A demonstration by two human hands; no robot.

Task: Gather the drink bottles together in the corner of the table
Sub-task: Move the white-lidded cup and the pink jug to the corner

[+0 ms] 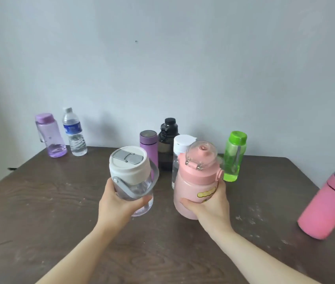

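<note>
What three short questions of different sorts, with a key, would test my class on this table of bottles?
1. True or false: both hands hold a bottle.
2. Which bottle stands nearest the purple bottle at the far left? A) green bottle B) water bottle C) black bottle
3. Fill in: the right hand holds the ____ bottle.

Key: 1 true: the left hand grips the clear bottle. 2 B. 3 pink.

9 bottles (234,155) stand scattered; 2 (130,177) (198,181) held above the table.
</note>
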